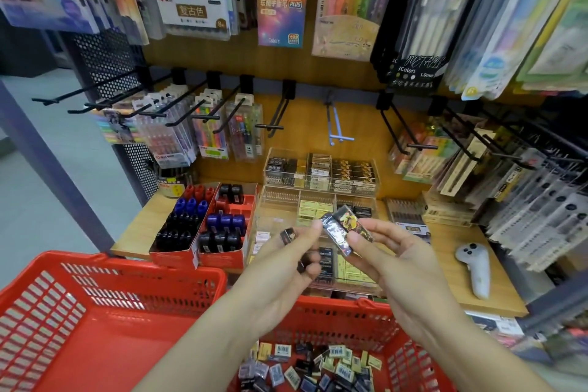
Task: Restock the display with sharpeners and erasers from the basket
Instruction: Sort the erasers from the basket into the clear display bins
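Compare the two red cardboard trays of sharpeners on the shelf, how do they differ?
The left tray holds red, blue and black sharpeners and looks full; the right tray holds only blue and black ones. The left tray shows no bare floor, while the right tray has empty red gaps near its back. Both are red cardboard, side by side on the wooden shelf.

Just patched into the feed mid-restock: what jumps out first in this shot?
Two hands meet at centre frame: the right hand pinches a black-and-gold eraser pack, while the left hand holds a few small dark erasers. Below them, a red basket spans the bottom, with loose erasers heaped at its lower right. Behind the hands stand clear acrylic trays of erasers, with red boxes of sharpeners to their left.
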